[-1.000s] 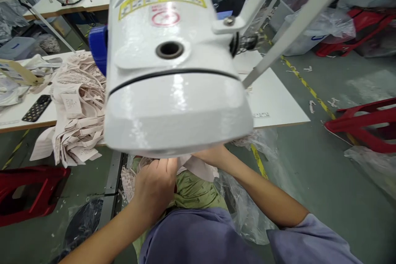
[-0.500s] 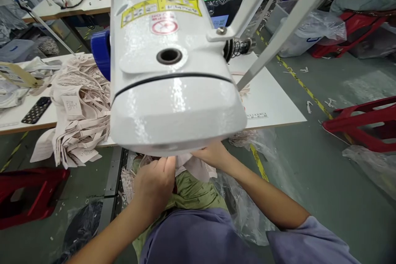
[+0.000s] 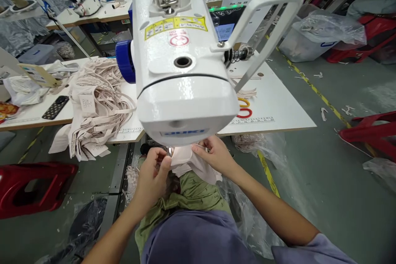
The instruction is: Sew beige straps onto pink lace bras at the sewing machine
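Observation:
Under the head of a white sewing machine (image 3: pixel 185 103), a pale pink fabric piece (image 3: pixel 198 167) lies between my hands and hangs down over my lap. My left hand (image 3: pixel 154 177) is closed at its left edge, thumb and fingertips near a small shiny metal part below the machine. On the other side my right hand (image 3: pixel 216 156) pinches the cloth, with the thumb on top and the fingers curled beneath. The machine head hides the far end of the fabric and the needle area.
Left on the white table lies a heap of pale strapped garment pieces (image 3: pixel 95 107) beside a dotted phone (image 3: pixel 55 107). Scissors with red and yellow handles (image 3: pixel 245 112) and a printed ruler (image 3: pixel 253 121) are at the right. Red stools (image 3: pixel 34 185) flank the workplace.
The view has shifted so more of the machine, scissors and fabric shows. My left hand has turned from a knuckles-up grip to a more open curl, and my right hand has come into fuller sight.

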Action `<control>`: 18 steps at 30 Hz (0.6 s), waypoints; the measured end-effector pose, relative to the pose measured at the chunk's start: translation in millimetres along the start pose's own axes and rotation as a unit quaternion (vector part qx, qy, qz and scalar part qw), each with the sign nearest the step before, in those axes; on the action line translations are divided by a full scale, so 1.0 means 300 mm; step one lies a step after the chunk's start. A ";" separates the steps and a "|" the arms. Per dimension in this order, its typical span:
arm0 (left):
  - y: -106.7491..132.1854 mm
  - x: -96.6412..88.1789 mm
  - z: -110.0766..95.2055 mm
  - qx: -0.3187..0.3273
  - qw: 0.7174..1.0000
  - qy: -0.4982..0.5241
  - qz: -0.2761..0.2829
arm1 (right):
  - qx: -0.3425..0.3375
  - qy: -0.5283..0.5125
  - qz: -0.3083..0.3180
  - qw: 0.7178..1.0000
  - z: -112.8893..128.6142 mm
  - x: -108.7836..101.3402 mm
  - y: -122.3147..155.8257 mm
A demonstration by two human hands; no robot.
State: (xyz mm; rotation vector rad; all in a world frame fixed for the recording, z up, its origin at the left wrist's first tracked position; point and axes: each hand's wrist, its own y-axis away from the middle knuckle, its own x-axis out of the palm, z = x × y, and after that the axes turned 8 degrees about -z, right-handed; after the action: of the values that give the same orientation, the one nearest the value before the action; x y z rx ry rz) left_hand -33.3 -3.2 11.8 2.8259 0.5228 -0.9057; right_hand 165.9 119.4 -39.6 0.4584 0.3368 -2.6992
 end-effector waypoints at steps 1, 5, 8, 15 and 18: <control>-0.008 -0.009 -0.003 -0.019 0.999 0.016 0.025 | -0.003 0.025 0.014 1.000 0.000 -0.005 0.009; -0.033 -0.033 -0.004 -0.041 0.990 0.034 0.134 | -0.009 0.092 0.068 0.993 0.050 -0.019 0.093; -0.011 -0.027 0.003 -0.047 0.962 0.131 0.235 | 0.012 0.039 0.128 0.991 0.123 -0.016 0.199; 0.119 -0.137 0.049 -0.121 0.962 0.212 0.119 | 0.046 -0.119 0.215 0.968 0.182 0.139 0.272; 0.148 -0.223 0.076 -0.122 0.978 0.157 0.056 | 0.046 -0.203 0.246 0.947 0.163 0.279 0.217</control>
State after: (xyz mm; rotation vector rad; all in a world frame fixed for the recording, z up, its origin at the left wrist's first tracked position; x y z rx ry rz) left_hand -80.2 -68.8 32.9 2.7465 0.4653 -0.3468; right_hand 106.0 19.4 -35.6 -0.0049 -0.0226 -2.2458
